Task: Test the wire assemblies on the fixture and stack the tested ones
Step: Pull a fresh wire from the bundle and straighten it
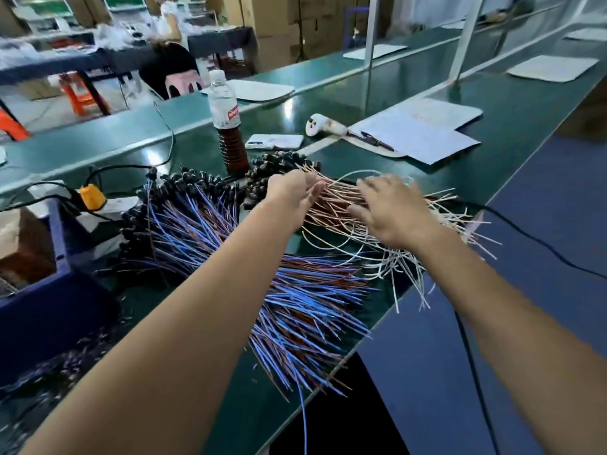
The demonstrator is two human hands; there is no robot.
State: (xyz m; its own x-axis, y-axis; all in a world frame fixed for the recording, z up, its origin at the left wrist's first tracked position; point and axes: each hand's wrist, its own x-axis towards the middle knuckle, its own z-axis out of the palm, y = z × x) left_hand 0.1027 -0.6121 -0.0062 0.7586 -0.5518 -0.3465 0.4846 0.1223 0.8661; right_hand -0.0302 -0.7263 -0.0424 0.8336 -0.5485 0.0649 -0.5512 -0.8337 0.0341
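Fingers [313, 188] of the left hand [292, 195] are curled loosely around the upper part of the white and brown wire assemblies [345, 208], close to their black connectors [279, 172]; whether they really grip the wires or only touch them I cannot tell, because the picture is blurred there. Fingers of the right hand [391, 208] are straight and spread, and they lie flat on top of the same bundle, pressing it down. This bundle lies near the right front edge of the green worktop [509, 103], and its loose white ends hang over that edge.

Just beside it, toward the left, lies a bigger heap of blue and brown wire assemblies [295, 300]. Their black connectors point to the back of the worktop and their free ends reach the front edge, a few hanging over it.

Behind both heaps stands a plastic bottle [226, 116] with dark liquid in its lower part. Near it lie a phone [274, 141], a white handheld device [323, 125], a pen [376, 140] and some papers [423, 129]. At the left edge are a dark blue bin [49, 290] and an orange plug [93, 197] on a white power strip. A black cable [525, 231] runs over the right edge.
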